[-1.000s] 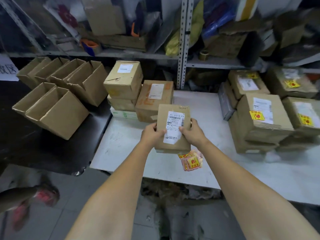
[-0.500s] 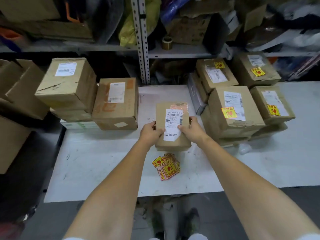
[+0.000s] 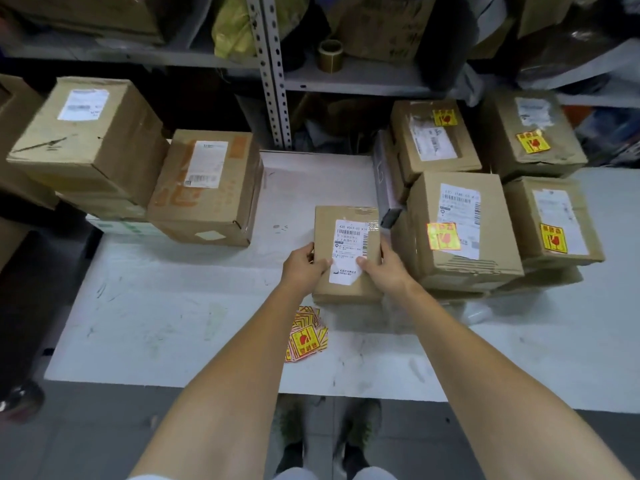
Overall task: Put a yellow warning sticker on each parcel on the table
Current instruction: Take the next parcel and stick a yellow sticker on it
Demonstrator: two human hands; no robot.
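Observation:
A small cardboard parcel with a white shipping label and no yellow sticker sits in the middle of the white table. My left hand grips its left edge and my right hand grips its right edge. A loose pile of yellow warning stickers lies on the table just in front of the parcel. On the right stand several parcels that carry yellow stickers. On the left, two unstickered parcels, a mid-sized one and a large one, stand side by side.
Metal shelving full of boxes and bags rises behind the table, with a tape roll on it. A thin white box lies under the left stack. The table's front edge is near my feet.
Both hands have carried the small parcel to the right and down toward the table, close beside the stickered stack. The view has swung right, away from the empty cartons.

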